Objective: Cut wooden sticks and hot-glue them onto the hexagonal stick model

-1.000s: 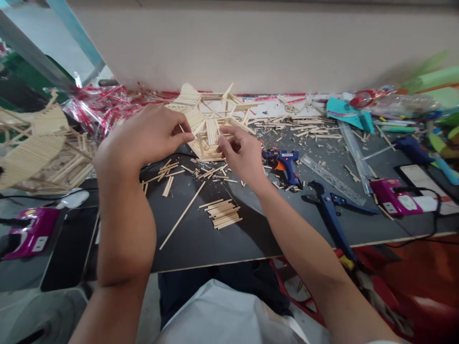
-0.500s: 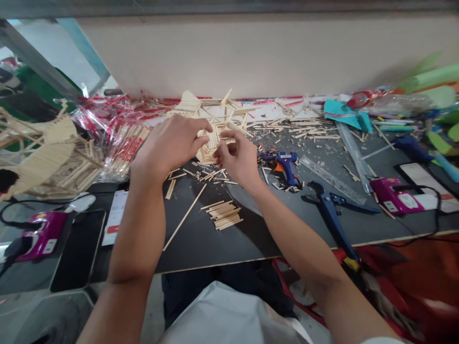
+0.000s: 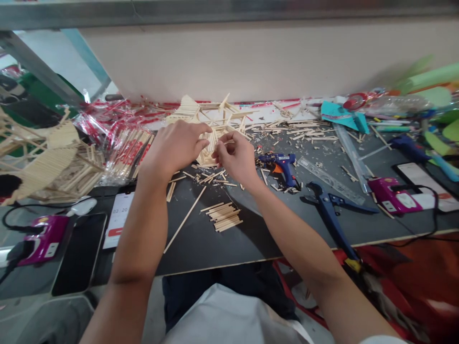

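Stick model (image 3: pixel 213 137) stands toward the far side of the tabletop (image 3: pixel 211 251), between the two hands and partly hidden by them. The left hand (image 3: pixel 175 145) is at its left, finger and thumb a little apart with nothing seen between them; the right hand (image 3: pixel 234 156) is at its right, fingertips drawn narrow, though I cannot tell whether they pinch a stick. Fine work here probably calls for light fingertip pressure, one hand steadying the frame while the other squares each stick against its neighbour; a hard push could skew the thin joints. Skin is best kept off fresh glue. Nearer lie a pile of cut sticks (image 3: pixel 224 217) and a long stick (image 3: pixel 184 220); right are a glue gun (image 3: pixel 286 167), a clear ruler (image 3: pixel 332 181) and a blue cutter (image 3: pixel 327 206).
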